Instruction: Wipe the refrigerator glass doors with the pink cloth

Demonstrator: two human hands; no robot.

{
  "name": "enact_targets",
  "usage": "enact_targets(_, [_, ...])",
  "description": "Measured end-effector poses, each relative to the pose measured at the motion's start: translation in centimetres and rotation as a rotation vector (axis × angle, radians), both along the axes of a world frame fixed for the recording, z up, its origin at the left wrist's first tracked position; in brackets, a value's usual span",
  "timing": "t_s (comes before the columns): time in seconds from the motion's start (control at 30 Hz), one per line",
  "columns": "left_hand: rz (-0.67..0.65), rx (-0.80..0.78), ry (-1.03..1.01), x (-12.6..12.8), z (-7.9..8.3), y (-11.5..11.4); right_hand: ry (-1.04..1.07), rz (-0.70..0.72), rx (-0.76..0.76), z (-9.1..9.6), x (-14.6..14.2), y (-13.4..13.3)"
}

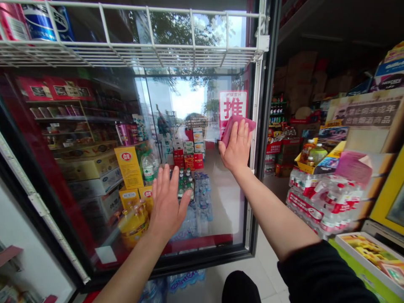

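My right hand (239, 145) presses a pink cleaning cloth (229, 126) flat against the glass door (217, 202). Its fingers lie over the cloth, close to the door's right frame. Just above the cloth shows a red and white push sticker (232, 105), its lower part covered. Lower and to the left, my left hand (168, 200) is held up with its fingers straight and a bare palm turned to the pane. Whether it touches the glass I cannot tell. Goods and sky show in or through the pane.
A white wire rack (151, 40) crosses the door's top, with cans (39, 19) at its left end. Right of the black door frame (267, 126) stand bottle packs (325, 202), cardboard boxes and a tray of small packets (374, 256). My knee (241, 286) shows below.
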State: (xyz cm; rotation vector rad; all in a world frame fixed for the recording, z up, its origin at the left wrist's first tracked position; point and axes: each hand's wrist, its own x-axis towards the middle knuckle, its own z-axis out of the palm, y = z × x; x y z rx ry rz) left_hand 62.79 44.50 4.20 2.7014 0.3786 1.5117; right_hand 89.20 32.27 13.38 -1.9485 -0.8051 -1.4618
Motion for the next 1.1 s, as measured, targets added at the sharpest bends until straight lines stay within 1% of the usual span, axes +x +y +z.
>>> enact_targets(0.17, [-0.023, -0.033, 0.007, 0.8, -1.0, -0.3, 0.050, -0.013, 0.028, -1.1, -1.2, 0.1])
enact_targets(0.23, [-0.033, -0.037, 0.008, 1.1, -1.2, -0.6, 0.076, -0.017, 0.033, -2.1, -1.8, 0.2])
enact_targets(0.47, [-0.026, -0.034, 0.025, 1.0, -1.6, -1.2, 0.158, -0.037, -0.003, -6.6, -3.2, 0.0])
enact_targets(0.53, [-0.025, -0.039, 0.027, 0.8, -1.8, -1.2, 0.172, -0.038, -0.010, -7.4, -3.5, -0.1])
enact_targets(0.73, [-0.011, -0.066, 0.043, 0.3, -2.5, -1.3, 0.196, -0.038, 0.015, -9.0, -4.2, 0.0])
enact_targets(0.87, [-0.009, -0.096, 0.036, -0.3, -3.4, -1.7, 0.240, -0.028, 0.020, -11.2, -4.7, -0.2])
enact_targets(0.93, [-0.014, -0.122, 0.018, -0.8, -4.2, -2.1, 0.277, 0.000, 0.024, -12.6, -5.0, -0.7])
enact_targets(1.0, [-0.022, -0.178, 0.003, -1.4, -5.3, -2.6, 0.319, 0.073, 0.029, -14.2, -5.6, -1.5])
enact_targets(1.07, [-0.040, -0.275, -0.007, -2.1, -7.0, -3.2, 0.380, 0.204, 0.065, -15.8, -6.9, -2.8])
enact_targets(1.1, [-0.057, -0.338, -0.005, -2.5, -8.0, -3.6, 0.435, 0.299, 0.110, -16.6, -7.8, -3.5])
